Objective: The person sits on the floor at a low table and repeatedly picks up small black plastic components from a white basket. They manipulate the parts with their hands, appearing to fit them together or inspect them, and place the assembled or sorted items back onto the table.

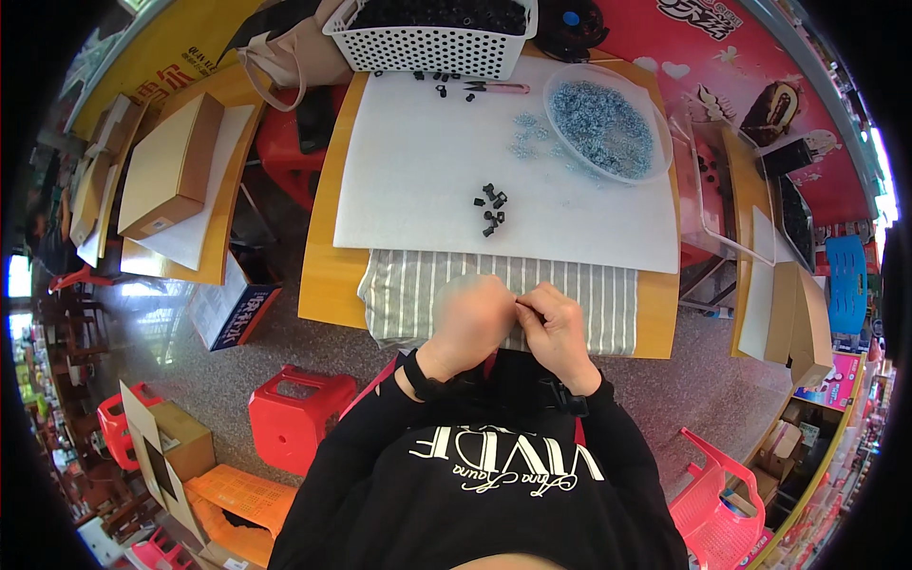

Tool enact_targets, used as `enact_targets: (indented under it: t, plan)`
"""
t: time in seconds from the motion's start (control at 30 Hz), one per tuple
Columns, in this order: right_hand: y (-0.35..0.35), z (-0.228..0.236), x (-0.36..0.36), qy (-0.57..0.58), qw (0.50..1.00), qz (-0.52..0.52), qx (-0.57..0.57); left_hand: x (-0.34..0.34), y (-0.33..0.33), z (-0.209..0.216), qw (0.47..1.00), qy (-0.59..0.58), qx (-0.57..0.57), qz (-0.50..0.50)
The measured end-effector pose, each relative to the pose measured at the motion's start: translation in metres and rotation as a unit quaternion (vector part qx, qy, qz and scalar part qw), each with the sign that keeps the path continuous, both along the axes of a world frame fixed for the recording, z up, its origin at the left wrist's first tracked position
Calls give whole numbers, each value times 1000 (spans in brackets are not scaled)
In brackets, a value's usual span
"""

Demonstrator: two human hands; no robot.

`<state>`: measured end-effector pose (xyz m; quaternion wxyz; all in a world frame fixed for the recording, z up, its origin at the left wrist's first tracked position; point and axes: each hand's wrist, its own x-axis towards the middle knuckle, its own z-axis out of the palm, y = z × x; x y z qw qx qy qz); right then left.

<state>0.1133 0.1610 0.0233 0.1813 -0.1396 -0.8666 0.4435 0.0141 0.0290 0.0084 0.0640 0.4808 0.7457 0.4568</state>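
Both of my hands meet over a grey-and-white striped cloth (408, 290) at the near edge of the table. My left hand (475, 321) is curled closed, and its outline is smeared. My right hand (556, 328) pinches with thumb and forefinger against the left one's fingertips. A tiny dark bit shows between them, too small to name. Beyond the hands, several small black pieces (493, 199) lie in a loose cluster on a white sheet (408, 176). Farther back rests a small pair of snips with pink handles (503, 87), beside a few more black pieces (442, 92).
A white perforated basket (427, 54) of black parts stands at the back. At the back right, a round clear tub (662, 147) holds small bluish clear pieces, some spilled beside it (530, 135). Red stools (294, 418) and a cardboard box (171, 166) flank the table.
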Motion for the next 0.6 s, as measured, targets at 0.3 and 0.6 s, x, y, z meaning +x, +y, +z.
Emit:
enact_targets:
  t: [0.3,0.6]
  plan:
    - [1,6,-3,-59,998,11,28,-3,1,-3,1000,5,-13,-14]
    - [6,18,2,-81,992,26,-93,-7,1,8,1000,16,-9,-25]
